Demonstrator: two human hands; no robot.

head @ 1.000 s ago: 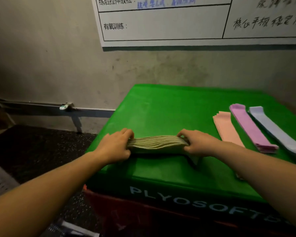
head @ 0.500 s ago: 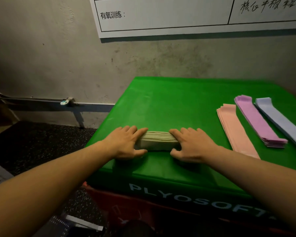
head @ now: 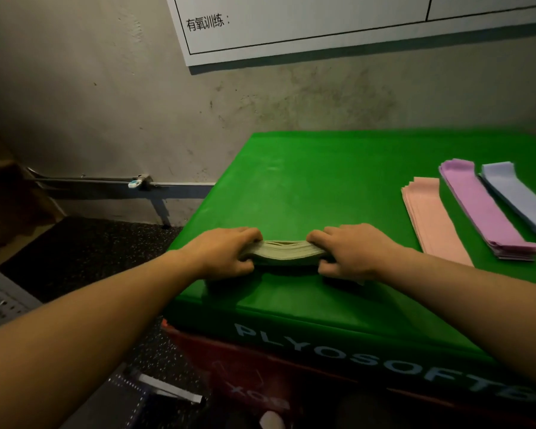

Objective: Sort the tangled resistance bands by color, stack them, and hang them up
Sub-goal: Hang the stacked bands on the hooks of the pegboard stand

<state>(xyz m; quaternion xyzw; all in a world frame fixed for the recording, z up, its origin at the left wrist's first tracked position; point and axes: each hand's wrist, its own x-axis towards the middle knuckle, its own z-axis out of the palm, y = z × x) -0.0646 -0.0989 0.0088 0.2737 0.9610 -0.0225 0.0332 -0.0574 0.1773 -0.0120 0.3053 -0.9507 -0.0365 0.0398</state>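
Olive-green rubbery bands (head: 284,252), flat and layered, sit pinched at both ends: my left hand (head: 226,252) and right hand (head: 351,251) curl around the stack near the front of the smooth green vinyl counter (head: 316,184). Farther right lie flat pink bands (head: 430,215), purple bands (head: 483,205) and pale blue bands (head: 517,193).

green stack (head: 287,252) ends under both hands, blue stack (head: 522,199) cropped right

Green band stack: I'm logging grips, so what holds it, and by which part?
Both hands: the left hand grips the green band stack at its left end, the right hand at its right end.
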